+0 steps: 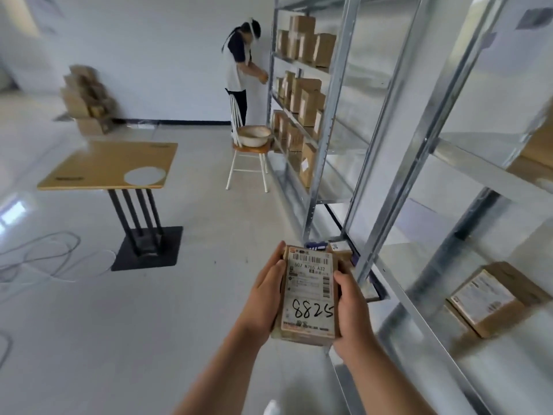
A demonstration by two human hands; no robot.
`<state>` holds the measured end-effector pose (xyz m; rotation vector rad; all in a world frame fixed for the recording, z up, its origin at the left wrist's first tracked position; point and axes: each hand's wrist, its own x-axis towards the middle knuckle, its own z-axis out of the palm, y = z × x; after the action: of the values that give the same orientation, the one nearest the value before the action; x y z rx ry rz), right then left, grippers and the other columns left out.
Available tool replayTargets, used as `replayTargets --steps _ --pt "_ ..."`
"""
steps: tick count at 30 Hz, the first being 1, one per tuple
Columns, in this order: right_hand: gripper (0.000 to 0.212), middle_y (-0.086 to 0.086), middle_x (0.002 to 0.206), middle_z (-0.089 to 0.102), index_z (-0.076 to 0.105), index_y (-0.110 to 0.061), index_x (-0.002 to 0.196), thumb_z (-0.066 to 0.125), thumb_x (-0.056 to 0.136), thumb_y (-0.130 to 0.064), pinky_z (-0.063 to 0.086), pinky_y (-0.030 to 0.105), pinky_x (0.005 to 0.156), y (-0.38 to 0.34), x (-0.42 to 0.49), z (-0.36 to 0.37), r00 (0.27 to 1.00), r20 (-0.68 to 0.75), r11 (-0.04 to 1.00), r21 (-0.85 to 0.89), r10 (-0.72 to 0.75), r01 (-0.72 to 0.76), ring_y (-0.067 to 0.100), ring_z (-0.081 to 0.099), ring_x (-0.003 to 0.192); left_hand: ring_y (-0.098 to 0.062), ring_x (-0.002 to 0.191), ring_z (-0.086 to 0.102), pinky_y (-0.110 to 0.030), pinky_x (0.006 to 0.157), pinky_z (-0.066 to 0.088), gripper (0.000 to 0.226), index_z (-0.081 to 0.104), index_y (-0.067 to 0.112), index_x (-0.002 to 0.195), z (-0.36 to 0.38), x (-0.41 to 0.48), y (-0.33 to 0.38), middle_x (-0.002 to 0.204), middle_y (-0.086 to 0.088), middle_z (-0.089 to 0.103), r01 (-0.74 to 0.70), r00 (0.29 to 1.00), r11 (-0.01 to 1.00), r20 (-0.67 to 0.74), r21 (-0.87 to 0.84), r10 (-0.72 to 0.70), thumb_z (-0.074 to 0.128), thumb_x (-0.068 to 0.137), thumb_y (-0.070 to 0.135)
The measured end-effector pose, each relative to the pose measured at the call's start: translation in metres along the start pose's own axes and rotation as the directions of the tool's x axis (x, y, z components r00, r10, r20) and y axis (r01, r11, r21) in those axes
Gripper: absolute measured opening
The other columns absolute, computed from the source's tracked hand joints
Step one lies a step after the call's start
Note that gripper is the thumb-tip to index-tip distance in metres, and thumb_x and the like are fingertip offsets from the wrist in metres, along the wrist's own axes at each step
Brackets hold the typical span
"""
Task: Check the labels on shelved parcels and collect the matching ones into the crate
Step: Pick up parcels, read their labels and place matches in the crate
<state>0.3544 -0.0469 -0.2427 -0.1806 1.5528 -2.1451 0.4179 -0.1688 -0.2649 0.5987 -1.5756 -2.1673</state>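
Observation:
I hold a small cardboard parcel [309,295] in front of me with both hands, its white label facing up. The label shows barcodes and the handwritten number 8825. My left hand [266,298] grips the parcel's left side. My right hand [351,310] grips its right side. Behind the parcel, low on the floor beside the rack, a dark blue crate [317,245] is mostly hidden, with a parcel showing inside it. Another labelled parcel [490,301] lies on the metal shelf [434,339] to my right.
Metal racks [326,115] along the right wall hold several cardboard parcels. Another person [239,70] stands at the far rack beside a white chair [248,151] bearing a basin. A wooden table [110,166] stands left; cables [45,259] lie on the floor. Boxes [86,100] are piled at the back.

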Motion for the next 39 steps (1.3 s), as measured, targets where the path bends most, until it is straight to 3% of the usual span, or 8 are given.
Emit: replayTargets --steps 4,8,13,21,25,29,32,39 --pt "0.038 0.020 0.126 0.072 0.063 -0.018 0.138 0.041 0.109 -0.027 0.054 0.062 0.104 -0.011 0.123 0.018 1.000 0.020 1.000 -0.013 0.019 -0.019 0.039 0.068 0.120 -0.021 0.133 0.060 -0.049 0.117 0.043 0.045 0.042 0.029 0.157 0.000 0.116 0.026 0.144 -0.004 0.063 -0.012 1.000 1.000 0.015 0.020 0.012 0.035 0.112 0.025" --pt "0.039 0.014 0.128 0.073 0.060 -0.023 0.141 0.035 0.111 -0.023 0.054 0.061 0.103 -0.023 0.223 0.034 0.999 0.052 1.000 -0.020 0.010 -0.009 0.035 0.069 0.120 -0.024 0.132 0.060 -0.049 0.115 0.045 0.046 0.039 0.028 0.156 0.002 0.212 0.046 0.143 -0.004 0.062 -0.018 1.000 1.000 0.017 -0.019 0.019 0.040 0.110 0.032" --pt "0.033 0.014 0.113 0.076 0.067 -0.021 0.121 0.035 0.111 -0.021 0.060 0.049 0.088 -0.030 0.320 0.054 0.999 0.039 1.000 0.012 0.021 -0.021 0.030 0.074 0.104 -0.017 0.098 0.069 -0.032 0.081 0.059 0.024 0.049 0.019 0.133 0.002 0.317 0.057 0.117 -0.011 0.066 -0.004 1.000 1.000 0.026 -0.022 0.004 0.037 0.111 0.021" --pt "0.035 0.024 0.118 0.072 0.060 -0.006 0.131 0.048 0.104 -0.025 0.061 0.051 0.088 -0.020 0.476 0.055 0.978 -0.202 0.998 0.001 -0.061 0.063 0.040 0.071 0.110 -0.021 0.091 0.068 -0.031 0.074 0.060 0.024 0.052 0.005 0.127 0.021 0.497 0.042 0.108 -0.017 0.068 0.108 0.980 0.994 0.168 0.006 -0.107 0.038 0.110 0.013" --pt "0.033 0.023 0.116 0.072 0.060 -0.009 0.131 0.050 0.103 -0.024 0.061 0.053 0.084 -0.021 0.557 0.063 0.922 -0.376 0.994 0.018 -0.089 0.103 0.042 0.071 0.106 -0.024 0.092 0.071 -0.040 0.080 0.061 0.023 0.057 0.007 0.125 0.030 0.598 0.042 0.111 -0.020 0.073 0.183 0.945 0.982 0.271 0.036 -0.186 0.042 0.109 0.015" --pt "0.022 0.021 0.110 0.073 0.060 -0.014 0.124 0.048 0.106 -0.008 0.065 0.037 0.067 -0.026 0.622 0.068 0.834 -0.549 0.981 0.130 -0.048 0.142 0.022 0.076 0.083 -0.035 0.103 0.071 -0.053 0.090 0.058 0.021 0.063 0.012 0.119 0.048 0.691 0.041 0.113 -0.021 0.073 0.235 0.884 0.961 0.380 0.143 -0.273 0.046 0.109 0.017" --pt "0.022 0.019 0.110 0.071 0.055 -0.016 0.124 0.049 0.105 -0.005 0.064 0.039 0.065 -0.025 0.654 0.066 0.780 -0.626 0.975 0.168 -0.011 0.148 0.022 0.075 0.078 -0.038 0.105 0.072 -0.055 0.090 0.060 0.021 0.065 0.013 0.118 0.067 0.742 0.031 0.111 -0.019 0.074 0.235 0.834 0.945 0.451 0.227 -0.316 0.047 0.108 0.016" --pt "0.042 0.020 0.117 0.072 0.060 -0.024 0.130 0.051 0.101 0.004 0.065 0.043 0.070 0.009 0.700 0.023 0.635 -0.765 0.962 0.240 0.106 0.129 0.032 0.075 0.086 -0.034 0.094 0.076 -0.041 0.071 0.065 0.021 0.062 0.012 0.122 0.109 0.801 -0.033 0.106 -0.016 0.077 0.362 0.707 0.856 0.490 0.368 -0.510 0.046 0.109 0.017"
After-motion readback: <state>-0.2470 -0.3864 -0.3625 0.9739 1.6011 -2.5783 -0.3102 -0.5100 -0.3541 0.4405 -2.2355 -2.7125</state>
